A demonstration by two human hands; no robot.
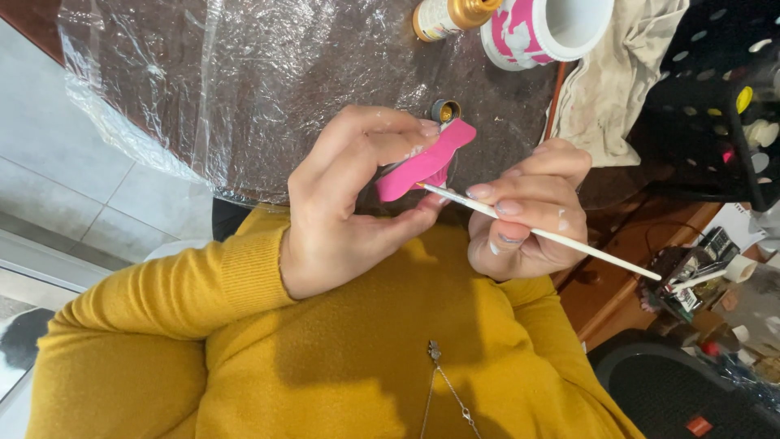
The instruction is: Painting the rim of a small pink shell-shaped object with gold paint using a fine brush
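Your left hand [345, 203] pinches a flat pink cut-out piece [422, 162] between thumb and fingers above the plastic-wrapped table [244, 81]. Your right hand [528, 211] grips a thin white paintbrush [544, 234], its tip touching the piece's lower edge.

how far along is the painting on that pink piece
Done: the pink cutout already looks fully pink, and the gold paint bottle is uncapped, its cap lying on the plastic sheet. In hand: the left hand holds the cutout while the right hand puts a thin brush to its edge. Left: no gold shows on it yet.
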